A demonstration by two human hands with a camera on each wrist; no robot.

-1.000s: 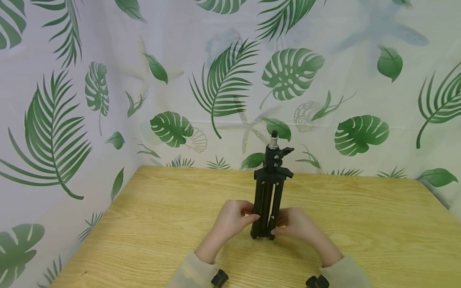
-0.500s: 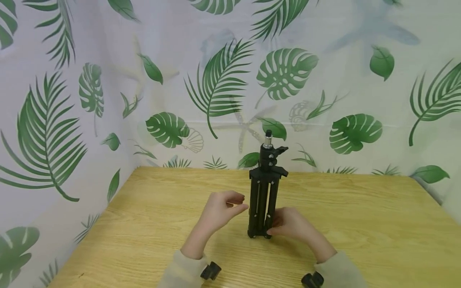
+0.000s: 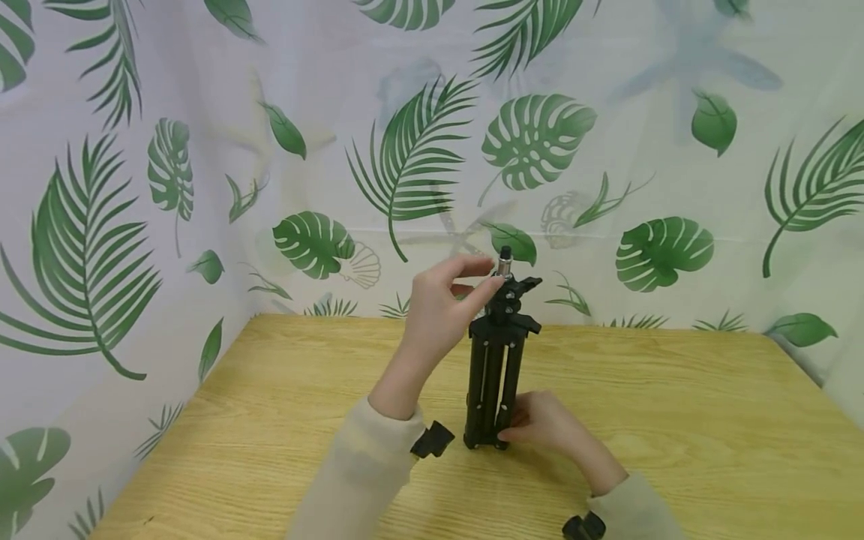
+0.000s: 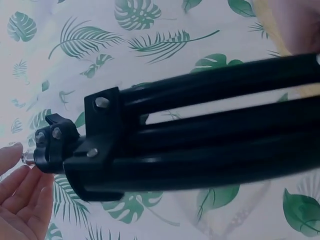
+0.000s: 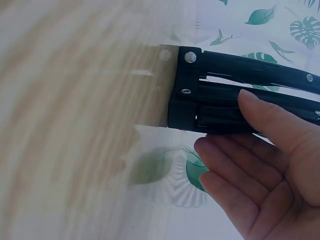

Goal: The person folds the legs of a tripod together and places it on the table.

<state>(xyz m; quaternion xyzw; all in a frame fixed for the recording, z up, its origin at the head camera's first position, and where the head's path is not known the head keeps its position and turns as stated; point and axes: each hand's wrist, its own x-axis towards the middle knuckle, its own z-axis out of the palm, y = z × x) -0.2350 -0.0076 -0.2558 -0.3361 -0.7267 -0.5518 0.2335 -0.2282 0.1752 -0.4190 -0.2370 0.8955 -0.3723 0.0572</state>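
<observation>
A folded black tripod light stand (image 3: 495,367) stands upright on the wooden table, its legs together and a silver stud (image 3: 504,266) with a black tip at the top. My left hand (image 3: 435,311) is up at that stud, thumb and index fingertip right at its side; the left wrist view shows the thumb (image 4: 9,156) and fingers (image 4: 27,197) on either side of it with a gap between. Low on the stand, my right hand (image 3: 547,424) holds a leg. In the right wrist view its thumb (image 5: 270,117) lies on the front of the leg, fingers curled behind.
The wooden table (image 3: 283,420) reaches back to a leaf-printed curtain (image 3: 587,172) that hangs behind and along the left side. A locking knob (image 3: 529,283) juts out to the right near the stand's top. Black wrist mounts (image 3: 432,440) sit at both sleeves.
My left hand let go of the stand's lower legs, drew back left, then rose to the stud at the top. The right hand keeps its low hold, and the stand remains upright.
</observation>
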